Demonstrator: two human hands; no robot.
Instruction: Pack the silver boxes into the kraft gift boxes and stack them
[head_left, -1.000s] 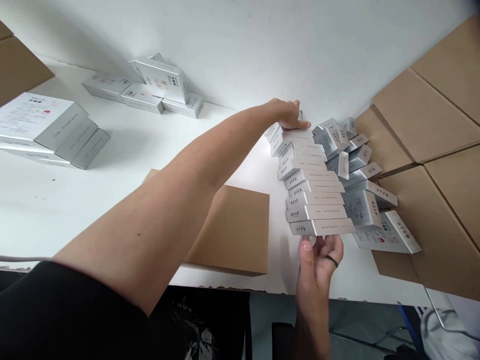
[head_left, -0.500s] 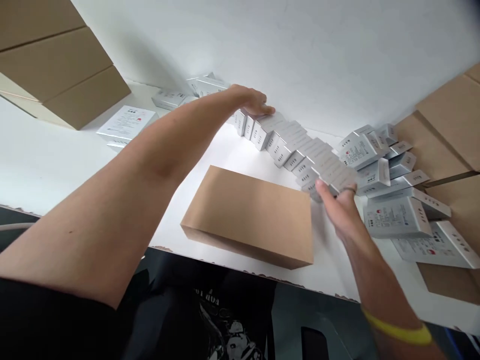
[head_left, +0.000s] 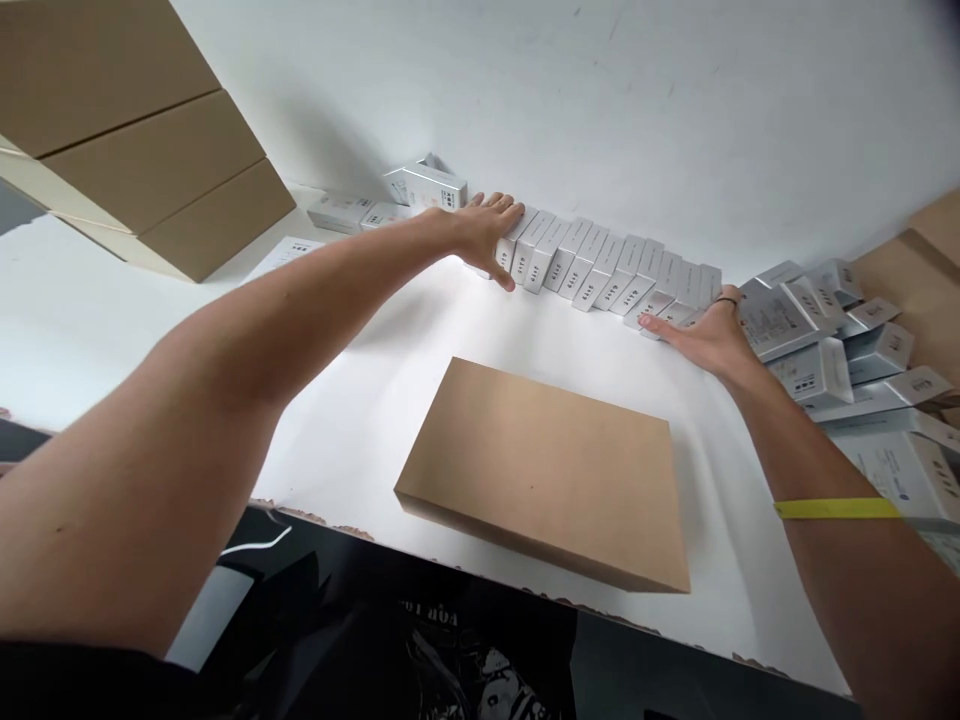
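A row of small silver-white boxes (head_left: 590, 262) stands upright, side by side, along the wall. At its left end lies my left hand (head_left: 487, 232), open, fingers spread over the box tops and thumb stretched down in front. My right hand (head_left: 709, 332) grips the row's right end; its thumb presses the front face, while the other fingers reach behind and are partly hidden. Nearer to me a closed brown cardboard box (head_left: 540, 465) lies flat on the white table (head_left: 405, 320), apart from both hands.
Brown cartons (head_left: 161, 150) are stacked at the left. More small boxes (head_left: 431, 187) lie beyond my left hand. On the right is a loose pile of silver-white boxes (head_left: 814, 365), close to my right forearm, with brown cardboard (head_left: 919, 265) behind. The table's front edge (head_left: 480, 572) is chipped.
The row's right end has moved back toward the wall with my right hand, and the row is straighter. My left hand has spread its fingers at the left end. The view has shifted.
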